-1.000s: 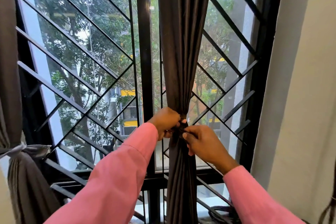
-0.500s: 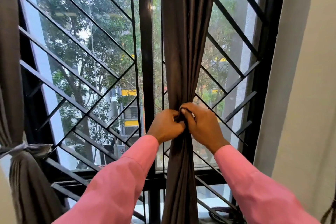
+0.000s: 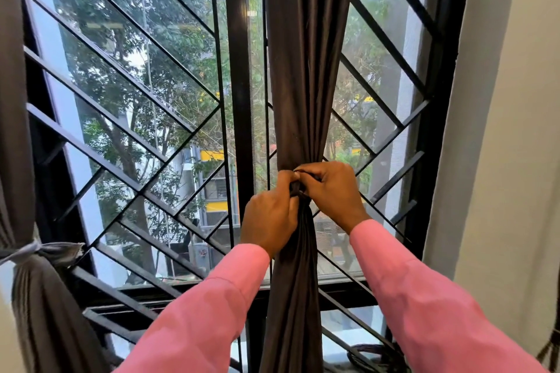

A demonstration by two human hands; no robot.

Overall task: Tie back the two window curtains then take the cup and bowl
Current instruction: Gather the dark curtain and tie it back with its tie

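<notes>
A dark brown curtain (image 3: 306, 70) hangs gathered in front of the window's middle. My left hand (image 3: 269, 218) and my right hand (image 3: 330, 191) both clutch it at its narrowest point, fingers closed around a dark tie band (image 3: 296, 188) that is mostly hidden between them. At the far left a second dark curtain (image 3: 45, 306) is bunched and held by a grey tie (image 3: 45, 251). No cup or bowl is in view.
A black window grille (image 3: 136, 185) with diagonal bars stands right behind the curtains, with a black sill (image 3: 194, 294) below. A cream wall (image 3: 515, 160) rises at the right. Dark cables (image 3: 372, 354) lie on the ledge at the bottom right.
Both hands have risen slightly on the curtain and closed tighter together around the tie. The view has tilted down a little.
</notes>
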